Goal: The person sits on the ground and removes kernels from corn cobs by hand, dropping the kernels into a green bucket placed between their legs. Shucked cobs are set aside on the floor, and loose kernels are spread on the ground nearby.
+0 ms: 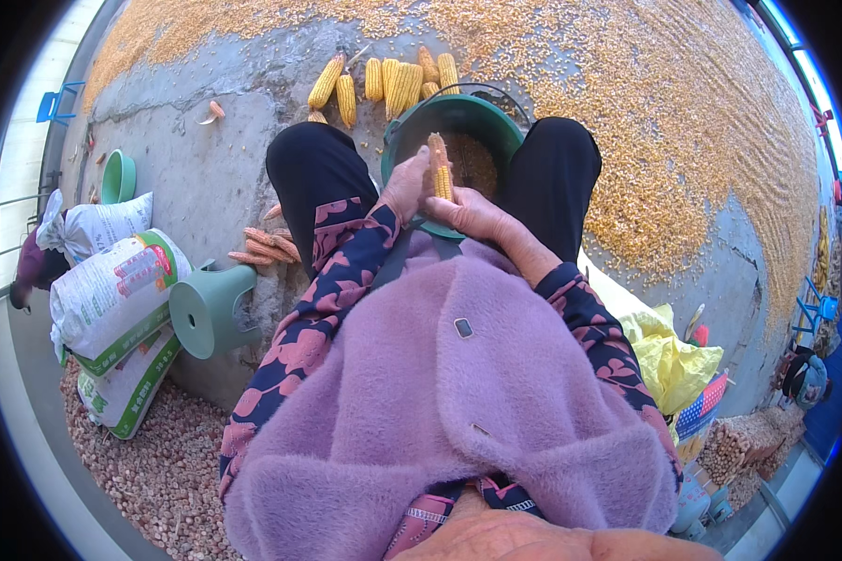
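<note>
Between my knees stands a green bucket with loose corn kernels inside. Above it, both hands hold a partly shelled corn cob, upright in the picture, with yellow kernels left mostly on its lower part. My left hand grips the cob along its left side. My right hand closes around the cob's lower end. Just beyond the bucket lie several full yellow corn cobs. Several bare reddish cobs are piled left of my left knee.
Corn kernels cover the floor ahead and right. At left are a green plastic stool, filled sacks and a green basin. A yellow bag lies at right. Other people are at the far left and far right.
</note>
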`<state>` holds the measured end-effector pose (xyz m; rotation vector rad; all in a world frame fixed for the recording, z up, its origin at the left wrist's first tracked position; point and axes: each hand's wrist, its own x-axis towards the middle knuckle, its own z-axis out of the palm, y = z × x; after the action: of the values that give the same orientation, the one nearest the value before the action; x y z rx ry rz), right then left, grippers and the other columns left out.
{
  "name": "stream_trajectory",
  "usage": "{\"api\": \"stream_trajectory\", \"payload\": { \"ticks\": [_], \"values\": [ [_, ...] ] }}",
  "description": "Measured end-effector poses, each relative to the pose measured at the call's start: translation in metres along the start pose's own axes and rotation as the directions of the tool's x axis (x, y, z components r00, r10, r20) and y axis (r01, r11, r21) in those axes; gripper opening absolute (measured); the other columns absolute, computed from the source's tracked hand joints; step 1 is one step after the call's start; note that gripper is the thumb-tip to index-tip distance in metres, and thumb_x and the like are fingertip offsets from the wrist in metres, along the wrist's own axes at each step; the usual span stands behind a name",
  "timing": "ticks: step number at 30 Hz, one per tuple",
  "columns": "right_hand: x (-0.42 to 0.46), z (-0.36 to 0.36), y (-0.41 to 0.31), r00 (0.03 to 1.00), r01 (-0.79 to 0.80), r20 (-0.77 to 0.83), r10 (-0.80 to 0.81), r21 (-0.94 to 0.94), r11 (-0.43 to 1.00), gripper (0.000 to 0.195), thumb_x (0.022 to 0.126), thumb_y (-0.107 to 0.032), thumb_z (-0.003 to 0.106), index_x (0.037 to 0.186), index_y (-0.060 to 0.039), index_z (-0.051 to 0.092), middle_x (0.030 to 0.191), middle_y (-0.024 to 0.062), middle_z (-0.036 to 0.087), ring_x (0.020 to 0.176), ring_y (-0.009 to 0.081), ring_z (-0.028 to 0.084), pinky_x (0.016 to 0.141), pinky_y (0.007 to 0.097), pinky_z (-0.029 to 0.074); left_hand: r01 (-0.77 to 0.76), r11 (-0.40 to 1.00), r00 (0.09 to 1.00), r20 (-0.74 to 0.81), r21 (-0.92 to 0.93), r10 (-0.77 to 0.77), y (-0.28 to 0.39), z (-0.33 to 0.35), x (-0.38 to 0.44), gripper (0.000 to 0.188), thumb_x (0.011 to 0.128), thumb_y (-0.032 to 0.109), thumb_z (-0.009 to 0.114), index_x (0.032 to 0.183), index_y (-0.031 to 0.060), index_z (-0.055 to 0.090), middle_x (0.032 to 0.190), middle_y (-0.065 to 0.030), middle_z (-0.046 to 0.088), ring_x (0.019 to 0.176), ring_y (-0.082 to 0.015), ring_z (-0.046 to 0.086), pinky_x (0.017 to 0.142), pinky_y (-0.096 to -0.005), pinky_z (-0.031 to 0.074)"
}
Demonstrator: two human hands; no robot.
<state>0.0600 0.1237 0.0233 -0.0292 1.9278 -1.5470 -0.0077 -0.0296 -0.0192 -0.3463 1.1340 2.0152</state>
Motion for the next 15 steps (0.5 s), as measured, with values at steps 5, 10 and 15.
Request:
{"api": "stream_trajectory", "payload": {
  "ticks": [5,10,15],
  "values": [
    [-0.001,-0.006,0.001,0.98,-0.161,0.158,0.125,0.243,0.957,0.062,0.092,-0.059,0.042,0.115,-0.0034,0.058,0.099,0.0092,0.062,0.084,0.0169,0.061,0.07,0.0287,0.05,0.049,0.996,0.998,-0.032,-0.069,-0.051,-0.003,0.006,0.001,0.044,0.096,0.042,0.048,0.115,0.0025,0.052,0.093,-0.0117,0.059,0.09,-0.0249,0.061,0.078,-0.0392,0.054],
    [0.004,-0.01,0.001,0.985,-0.173,0.065,0.16,0.354,0.919,0.061,0.092,-0.061,0.042,0.101,-0.0037,0.061,0.079,0.0013,0.056,0.064,0.009,0.052,0.054,0.0203,0.043,0.143,0.951,0.986,0.124,-0.276,-0.112,-0.008,-0.006,0.006,0.048,0.096,0.045,0.046,0.109,-0.0007,0.052,0.094,-0.0134,0.056,0.083,-0.0238,0.06,0.073,-0.0371,0.053],
    [0.007,-0.005,0.003,0.986,-0.163,0.092,0.136,0.466,0.87,0.054,0.09,-0.059,0.049,0.092,-0.0061,0.059,0.061,-0.0038,0.044,0.048,0.0061,0.04,0.042,0.0197,0.029,0.196,0.969,0.98,0.075,-0.151,-0.187,-0.007,0.003,0.001,0.049,0.097,0.046,0.043,0.109,-0.0002,0.053,0.092,-0.0116,0.057,0.082,-0.0223,0.06,0.073,-0.0364,0.053]
  ]
}}
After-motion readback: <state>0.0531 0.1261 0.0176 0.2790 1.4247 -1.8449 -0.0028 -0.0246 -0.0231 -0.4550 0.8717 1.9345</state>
